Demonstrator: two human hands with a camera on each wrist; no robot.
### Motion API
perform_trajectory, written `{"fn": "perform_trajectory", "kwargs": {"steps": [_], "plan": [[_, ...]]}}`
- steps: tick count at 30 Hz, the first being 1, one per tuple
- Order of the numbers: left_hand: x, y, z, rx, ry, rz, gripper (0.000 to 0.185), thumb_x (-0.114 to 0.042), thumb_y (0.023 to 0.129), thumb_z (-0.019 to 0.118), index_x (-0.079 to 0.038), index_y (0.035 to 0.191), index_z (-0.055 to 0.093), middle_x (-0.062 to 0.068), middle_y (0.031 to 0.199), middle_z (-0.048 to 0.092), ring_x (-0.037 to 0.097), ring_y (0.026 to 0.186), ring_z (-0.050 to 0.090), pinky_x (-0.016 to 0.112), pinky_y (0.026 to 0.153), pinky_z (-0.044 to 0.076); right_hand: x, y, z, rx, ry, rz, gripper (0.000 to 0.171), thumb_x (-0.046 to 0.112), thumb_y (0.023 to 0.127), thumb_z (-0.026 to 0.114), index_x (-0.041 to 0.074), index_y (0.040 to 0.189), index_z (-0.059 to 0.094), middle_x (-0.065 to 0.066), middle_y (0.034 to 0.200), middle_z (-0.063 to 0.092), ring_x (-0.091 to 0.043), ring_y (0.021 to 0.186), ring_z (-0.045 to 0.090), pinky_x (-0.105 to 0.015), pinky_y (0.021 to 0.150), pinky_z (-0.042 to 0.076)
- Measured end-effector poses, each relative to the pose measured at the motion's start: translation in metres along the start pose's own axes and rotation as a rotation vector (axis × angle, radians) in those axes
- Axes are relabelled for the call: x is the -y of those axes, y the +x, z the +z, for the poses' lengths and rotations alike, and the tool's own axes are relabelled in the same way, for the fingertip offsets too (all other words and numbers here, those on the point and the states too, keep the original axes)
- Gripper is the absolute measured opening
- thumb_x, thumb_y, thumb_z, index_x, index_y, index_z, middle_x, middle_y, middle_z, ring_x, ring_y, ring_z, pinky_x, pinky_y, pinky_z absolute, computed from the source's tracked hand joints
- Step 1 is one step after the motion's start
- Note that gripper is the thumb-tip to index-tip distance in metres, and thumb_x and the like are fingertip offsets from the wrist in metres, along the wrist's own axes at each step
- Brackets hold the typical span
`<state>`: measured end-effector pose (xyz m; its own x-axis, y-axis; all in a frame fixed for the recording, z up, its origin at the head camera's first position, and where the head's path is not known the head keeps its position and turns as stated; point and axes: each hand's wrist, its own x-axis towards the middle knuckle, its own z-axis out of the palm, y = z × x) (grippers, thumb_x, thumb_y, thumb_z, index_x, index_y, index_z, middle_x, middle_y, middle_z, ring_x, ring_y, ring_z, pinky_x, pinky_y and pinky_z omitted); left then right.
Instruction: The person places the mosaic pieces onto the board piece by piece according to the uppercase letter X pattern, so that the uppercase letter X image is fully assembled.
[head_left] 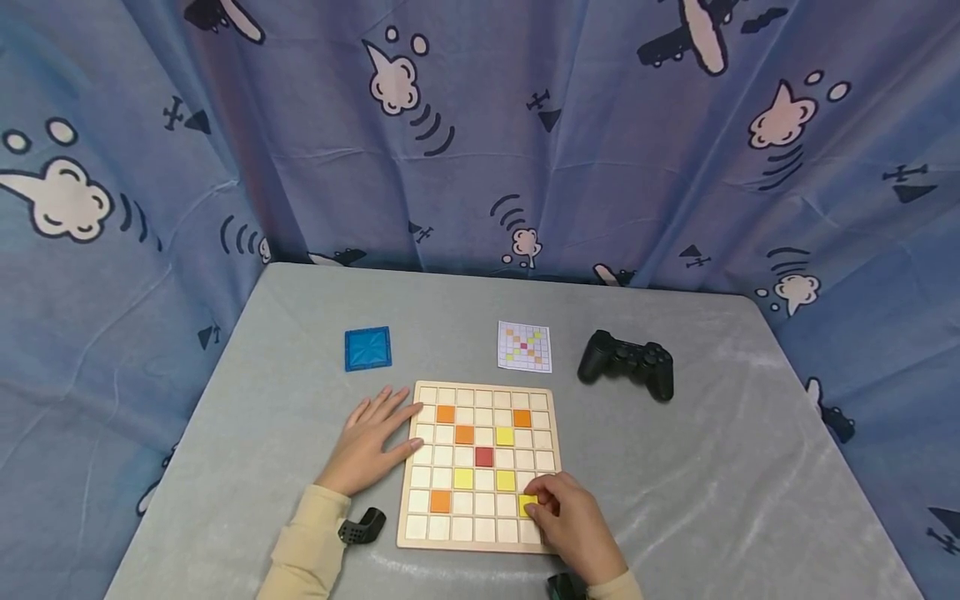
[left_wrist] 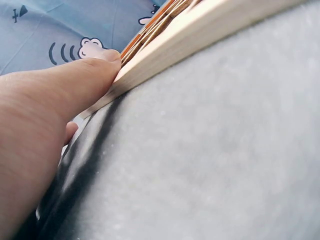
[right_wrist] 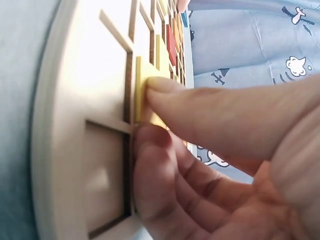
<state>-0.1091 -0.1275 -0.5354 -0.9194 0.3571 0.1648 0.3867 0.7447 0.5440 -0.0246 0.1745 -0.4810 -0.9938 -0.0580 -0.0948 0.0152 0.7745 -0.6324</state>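
A wooden grid board [head_left: 461,547] lies flat on the table. My left hand [head_left: 369,446] rests at its left edge with the fingers spread, the thumb [left_wrist: 100,70] touching the wooden rim in the left wrist view. Near the board's lower right corner, my right hand [head_left: 572,518] pinches a yellow tile [head_left: 527,505] between thumb and fingers, at one of the square cells. The right wrist view shows the thumb on that yellow tile [right_wrist: 142,92]. Elsewhere in the grid sit a red tile [head_left: 484,457], several orange tiles [head_left: 464,435] and other yellow tiles [head_left: 463,478].
Beyond the board lie a small blue tray [head_left: 368,348] at left and a printed pattern card [head_left: 524,347] with coloured squares. A black game controller [head_left: 628,365] is to the card's right. Behind the grey table [head_left: 712,467] hangs a blue patterned curtain [head_left: 480,167].
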Motion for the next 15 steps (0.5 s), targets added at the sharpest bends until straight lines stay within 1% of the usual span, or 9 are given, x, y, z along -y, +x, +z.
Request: {"fn": "perform_trajectory", "kwargs": {"steps": [5, 8, 12, 15], "plan": [[-0.0013, 0.0008, 0.0011, -0.028, 0.002, 0.027, 0.057, -0.044, 0.089, 0.064, -0.021, 0.139, 0.052, 0.007, 0.152, 0.038, 0.032, 0.143, 0.027, 0.053, 0.116, 0.015, -0.0002, -0.0004, -0.0001, 0.003, -0.007, 0.009, 0.019, 0.004, 0.078, 0.077, 0.011, 0.089, 0.064, 0.005, 0.076, 0.048, -0.004, 0.065, 0.043, -0.018, 0.056, 0.039], [-0.0020, 0.0013, 0.0011, -0.030, -0.001, 0.028, 0.057, -0.044, 0.089, 0.064, -0.021, 0.139, 0.052, 0.007, 0.152, 0.038, 0.032, 0.143, 0.027, 0.053, 0.116, 0.015, 0.0007, -0.0006, -0.0005, 0.007, -0.002, 0.015, 0.022, 0.003, 0.078, 0.077, 0.010, 0.093, 0.063, 0.004, 0.077, 0.048, -0.004, 0.065, 0.042, -0.018, 0.056, 0.039], [-0.0030, 0.0021, -0.0005, -0.013, -0.005, 0.020, 0.057, -0.045, 0.089, 0.063, -0.021, 0.140, 0.051, 0.006, 0.153, 0.037, 0.031, 0.144, 0.025, 0.052, 0.117, 0.013, 0.0024, -0.0004, -0.0027, 0.004, 0.005, 0.001, 0.022, 0.006, 0.079, 0.077, 0.010, 0.094, 0.063, 0.004, 0.077, 0.048, -0.004, 0.065, 0.042, -0.019, 0.056, 0.038], [-0.0033, 0.0023, -0.0028, 0.010, -0.006, 0.003, 0.058, -0.046, 0.090, 0.061, -0.023, 0.142, 0.049, 0.005, 0.154, 0.035, 0.028, 0.146, 0.022, 0.050, 0.118, 0.011, 0.0046, 0.0027, -0.0067, 0.008, 0.004, 0.008, 0.017, 0.011, 0.082, 0.075, 0.009, 0.095, 0.063, 0.004, 0.078, 0.049, -0.006, 0.066, 0.042, -0.019, 0.057, 0.038]]}}
